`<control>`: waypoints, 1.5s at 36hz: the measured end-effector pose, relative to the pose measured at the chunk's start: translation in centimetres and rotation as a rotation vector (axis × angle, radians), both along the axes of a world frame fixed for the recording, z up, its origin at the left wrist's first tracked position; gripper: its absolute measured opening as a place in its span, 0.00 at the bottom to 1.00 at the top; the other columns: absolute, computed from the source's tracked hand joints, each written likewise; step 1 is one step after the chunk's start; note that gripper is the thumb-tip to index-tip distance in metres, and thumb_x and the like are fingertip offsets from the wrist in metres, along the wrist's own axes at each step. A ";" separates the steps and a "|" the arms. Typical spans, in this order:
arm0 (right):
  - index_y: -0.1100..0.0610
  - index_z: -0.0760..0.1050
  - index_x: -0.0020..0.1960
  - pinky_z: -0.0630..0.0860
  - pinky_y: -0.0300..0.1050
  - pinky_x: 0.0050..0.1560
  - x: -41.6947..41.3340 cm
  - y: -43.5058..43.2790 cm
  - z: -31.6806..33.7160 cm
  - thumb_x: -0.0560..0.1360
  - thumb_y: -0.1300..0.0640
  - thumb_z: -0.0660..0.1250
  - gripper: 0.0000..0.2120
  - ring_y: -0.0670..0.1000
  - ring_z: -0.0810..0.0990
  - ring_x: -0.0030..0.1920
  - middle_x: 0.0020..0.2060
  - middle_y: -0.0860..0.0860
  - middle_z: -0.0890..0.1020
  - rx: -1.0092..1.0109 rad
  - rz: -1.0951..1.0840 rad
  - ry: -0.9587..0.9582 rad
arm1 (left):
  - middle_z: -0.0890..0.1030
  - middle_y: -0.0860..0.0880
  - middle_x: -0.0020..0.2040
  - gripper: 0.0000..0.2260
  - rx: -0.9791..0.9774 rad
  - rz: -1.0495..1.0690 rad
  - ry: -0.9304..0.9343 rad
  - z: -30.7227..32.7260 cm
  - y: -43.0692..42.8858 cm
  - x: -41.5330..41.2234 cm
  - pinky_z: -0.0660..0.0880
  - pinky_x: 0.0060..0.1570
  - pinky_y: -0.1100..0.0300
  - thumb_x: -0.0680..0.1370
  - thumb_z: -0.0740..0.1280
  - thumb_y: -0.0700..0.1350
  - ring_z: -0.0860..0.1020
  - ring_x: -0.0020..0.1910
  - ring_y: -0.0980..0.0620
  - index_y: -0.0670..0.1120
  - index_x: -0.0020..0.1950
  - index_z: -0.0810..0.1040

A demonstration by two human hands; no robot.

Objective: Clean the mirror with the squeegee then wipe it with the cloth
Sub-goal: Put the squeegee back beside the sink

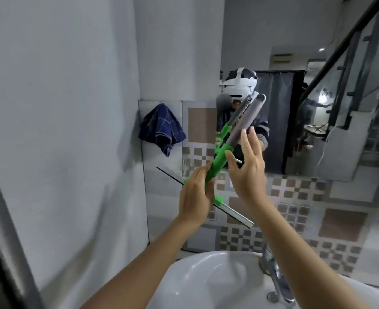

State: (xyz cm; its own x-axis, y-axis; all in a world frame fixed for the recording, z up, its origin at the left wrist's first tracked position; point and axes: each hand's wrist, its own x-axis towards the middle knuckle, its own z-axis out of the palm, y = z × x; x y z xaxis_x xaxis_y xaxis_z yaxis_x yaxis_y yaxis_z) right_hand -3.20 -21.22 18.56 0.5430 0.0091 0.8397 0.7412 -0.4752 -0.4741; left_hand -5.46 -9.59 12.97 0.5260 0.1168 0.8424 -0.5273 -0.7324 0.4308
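The squeegee [219, 159] has a green and grey handle and a long blade that runs diagonally below my hands in front of the tiled wall. My left hand [196, 197] is closed around the green lower part of the handle. Just to the right of the handle, my right hand [247, 168] is spread open, its fingertips near the grey grip. The mirror [317, 121] hangs on the wall above the tiles and reflects a person with a white headset. A dark blue checked cloth [161, 130] hangs on the wall to the left of the mirror.
A white sink [206, 279] sits below, with a chrome tap [275, 277] at its right. A grey wall [61, 130] closes in on the left. Patterned tiles [306, 208] cover the wall under the mirror.
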 end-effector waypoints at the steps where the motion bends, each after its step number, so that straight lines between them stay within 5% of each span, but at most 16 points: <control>1: 0.62 0.57 0.74 0.61 0.43 0.72 -0.1 1.1 -0.2 0.76 0.60 0.64 0.29 0.54 0.58 0.74 0.75 0.58 0.59 0.051 0.061 0.064 | 0.79 0.46 0.54 0.13 -0.011 0.007 -0.004 -0.4 0.4 -0.1 0.77 0.48 0.52 0.79 0.61 0.43 0.78 0.50 0.50 0.43 0.64 0.72; 5: 0.56 0.56 0.75 0.78 0.47 0.57 0.0 4.3 -0.9 0.75 0.61 0.67 0.32 0.53 0.77 0.60 0.61 0.49 0.76 0.237 0.254 0.254 | 0.80 0.47 0.54 0.14 -0.079 0.038 0.019 -1.8 2.1 -0.5 0.78 0.47 0.54 0.79 0.61 0.45 0.79 0.49 0.51 0.44 0.64 0.72; 12: 0.53 0.63 0.72 0.78 0.41 0.56 1.4 8.2 -3.8 0.71 0.67 0.70 0.33 0.32 0.77 0.52 0.57 0.38 0.73 0.360 0.427 0.374 | 0.78 0.47 0.54 0.17 -0.206 -0.017 0.126 -5.0 5.9 0.1 0.78 0.49 0.57 0.78 0.63 0.46 0.78 0.50 0.52 0.46 0.67 0.69; 17: 0.53 0.66 0.70 0.79 0.41 0.55 2.5 10.1 -8.3 0.69 0.69 0.71 0.32 0.38 0.78 0.55 0.63 0.49 0.76 0.413 0.467 0.438 | 0.78 0.47 0.55 0.21 -0.256 -0.031 0.277 -9.1 8.0 1.0 0.79 0.51 0.54 0.77 0.64 0.47 0.77 0.52 0.53 0.48 0.69 0.67; 22: 0.46 0.65 0.67 0.78 0.51 0.59 2.9 11.3 -12.5 0.68 0.68 0.72 0.34 0.46 0.76 0.62 0.62 0.44 0.75 0.375 0.454 0.501 | 0.77 0.51 0.56 0.25 -0.336 -0.052 0.404 -12.3 9.1 1.0 0.77 0.52 0.63 0.75 0.67 0.38 0.77 0.54 0.55 0.58 0.67 0.65; 26: 0.44 0.66 0.65 0.77 0.54 0.59 2.9 11.9 -14.9 0.68 0.67 0.72 0.33 0.48 0.76 0.63 0.61 0.42 0.74 0.339 0.435 0.516 | 0.76 0.56 0.54 0.26 -0.390 -0.077 0.488 -14.0 9.8 0.7 0.78 0.52 0.61 0.75 0.67 0.37 0.78 0.53 0.56 0.55 0.69 0.66; 31: 0.46 0.66 0.65 0.78 0.47 0.58 3.0 12.3 -17.0 0.68 0.68 0.72 0.32 0.50 0.77 0.62 0.58 0.39 0.74 0.334 0.444 0.555 | 0.75 0.62 0.52 0.27 -0.419 -0.085 0.560 -15.7 10.3 0.5 0.78 0.49 0.63 0.74 0.67 0.36 0.78 0.52 0.57 0.60 0.66 0.66; 39: 0.45 0.66 0.65 0.78 0.57 0.58 3.8 12.5 -19.3 0.69 0.66 0.72 0.31 0.51 0.76 0.63 0.62 0.48 0.76 0.268 0.417 0.651 | 0.75 0.60 0.52 0.28 -0.446 -0.072 0.627 -17.8 10.3 0.9 0.78 0.48 0.63 0.73 0.68 0.36 0.78 0.51 0.56 0.60 0.65 0.65; 54: 0.51 0.68 0.68 0.75 0.44 0.61 5.5 11.5 -20.0 0.69 0.68 0.71 0.30 0.51 0.75 0.64 0.61 0.45 0.74 0.144 0.384 0.674 | 0.75 0.55 0.52 0.24 -0.516 -0.129 0.678 -19.4 9.4 3.3 0.78 0.45 0.66 0.74 0.68 0.39 0.78 0.49 0.56 0.60 0.63 0.64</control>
State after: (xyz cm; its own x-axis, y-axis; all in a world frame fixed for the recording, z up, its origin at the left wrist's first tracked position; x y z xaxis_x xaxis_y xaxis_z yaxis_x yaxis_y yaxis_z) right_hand 2.27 -9.76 -1.46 0.9165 0.2152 0.3373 0.3715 -0.1446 -0.9171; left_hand -2.16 -0.15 -6.43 0.9317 0.3036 0.1994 -0.1011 -0.3106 0.9452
